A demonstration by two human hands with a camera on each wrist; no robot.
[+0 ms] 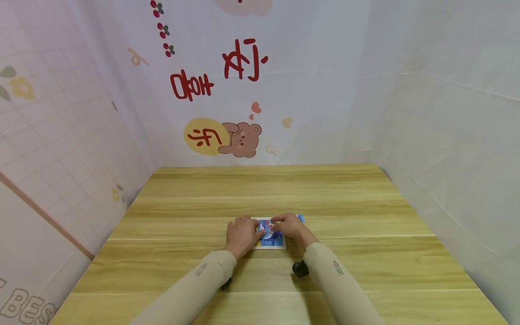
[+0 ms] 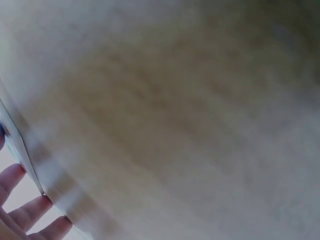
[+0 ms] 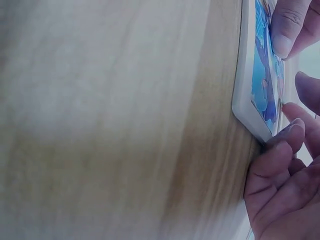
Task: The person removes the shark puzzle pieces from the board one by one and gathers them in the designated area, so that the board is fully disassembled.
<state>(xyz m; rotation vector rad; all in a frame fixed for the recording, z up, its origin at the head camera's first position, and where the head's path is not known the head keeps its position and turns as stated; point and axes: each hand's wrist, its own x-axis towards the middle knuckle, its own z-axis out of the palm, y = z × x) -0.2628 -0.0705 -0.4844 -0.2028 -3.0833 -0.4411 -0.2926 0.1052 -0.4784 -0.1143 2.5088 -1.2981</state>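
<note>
A small puzzle board [image 1: 273, 247] with a white rim and a blue cartoon picture [image 3: 261, 75] lies flat on the table. Fine curved lines in the picture look like piece edges. My left hand [image 1: 240, 234] rests on the board's left side, thumb on the picture and fingers spread; the left wrist view catches its fingertips [image 2: 37, 207] by the rim. Over the right part is my right hand [image 1: 293, 227], thumb and index finger apart above the picture, other fingers bent against the corner. Whether it touches a loose piece is hidden.
Just past my right hand lies a small blue item [image 1: 300, 218], partly covered. The wood-grain table [image 1: 349, 203] extends around the board to a printed cloth backdrop [image 1: 317, 90]. A black wrist device [image 1: 300, 269] hangs under the right sleeve.
</note>
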